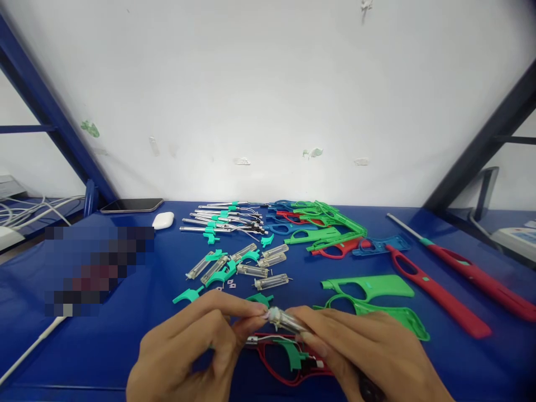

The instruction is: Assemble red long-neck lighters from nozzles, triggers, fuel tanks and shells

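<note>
1. Right now your left hand (188, 349) and right hand (368, 352) meet fingertip to fingertip, both pinched shut on the clear cylinder (285, 320), lifted just above the red handle shell (285, 363) so its wires hang free
2. Spare green shells (377, 296) lie beside your right hand on the blue table (104, 346), within easy reach

left hand (196, 346) + right hand (368, 357) pinch clear tube (285, 320) | above red shell (288, 363) | blue table (104, 346)
</note>
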Motion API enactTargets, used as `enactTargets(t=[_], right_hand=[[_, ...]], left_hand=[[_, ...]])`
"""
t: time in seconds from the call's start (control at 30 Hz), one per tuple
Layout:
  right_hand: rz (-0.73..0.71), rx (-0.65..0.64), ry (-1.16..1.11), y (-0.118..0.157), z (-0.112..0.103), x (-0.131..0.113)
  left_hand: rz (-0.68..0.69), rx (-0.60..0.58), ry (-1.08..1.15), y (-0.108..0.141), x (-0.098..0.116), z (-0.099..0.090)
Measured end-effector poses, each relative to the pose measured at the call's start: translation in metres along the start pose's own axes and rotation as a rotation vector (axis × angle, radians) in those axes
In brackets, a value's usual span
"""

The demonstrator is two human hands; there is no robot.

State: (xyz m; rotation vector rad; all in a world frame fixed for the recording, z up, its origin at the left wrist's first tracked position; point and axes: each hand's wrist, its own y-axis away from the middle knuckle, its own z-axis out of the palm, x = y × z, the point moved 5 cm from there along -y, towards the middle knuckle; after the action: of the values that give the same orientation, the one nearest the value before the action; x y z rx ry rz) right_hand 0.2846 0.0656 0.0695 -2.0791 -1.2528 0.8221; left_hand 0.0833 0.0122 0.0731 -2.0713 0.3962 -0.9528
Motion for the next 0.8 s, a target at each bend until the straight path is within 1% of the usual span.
enactTargets(t=[0.07, 0.17, 0.3, 0.43, 0.63, 0.73, 0.8], right_hand=[[0.009, 0.007, 0.034, -0.001, 0.001, 0.001], [0.017, -0.005, 0.060, -0.001, 0.006, 0.004], [0.028, -0.034, 0.069, 0.002, 0.009, 0.007], [0.032, -0.061, 0.070, 0.001, 0.008, 0.005], [0.060, -0.052, 0.108, -0.005, 0.001, 0.001], [0.085, -0.046, 0.134, -0.004, -0.008, 0.005], [0.139, -0.036, 0.123, -0.002, -0.017, 0.011]], left_hand=[[-0.086, -0.019, 0.090, -0.001, -0.006, 0.001], [-0.201, -0.054, 0.130, -0.002, -0.014, 0.002], [-0.275, -0.085, 0.162, -0.004, -0.018, 0.003], [-0.313, -0.098, 0.177, -0.006, -0.018, 0.005], [-0.343, -0.120, 0.185, -0.002, -0.019, 0.005], [-0.357, -0.147, 0.107, 0.002, -0.023, 0.004], [-0.301, -0.166, 0.011, 0.003, -0.024, 0.005]])
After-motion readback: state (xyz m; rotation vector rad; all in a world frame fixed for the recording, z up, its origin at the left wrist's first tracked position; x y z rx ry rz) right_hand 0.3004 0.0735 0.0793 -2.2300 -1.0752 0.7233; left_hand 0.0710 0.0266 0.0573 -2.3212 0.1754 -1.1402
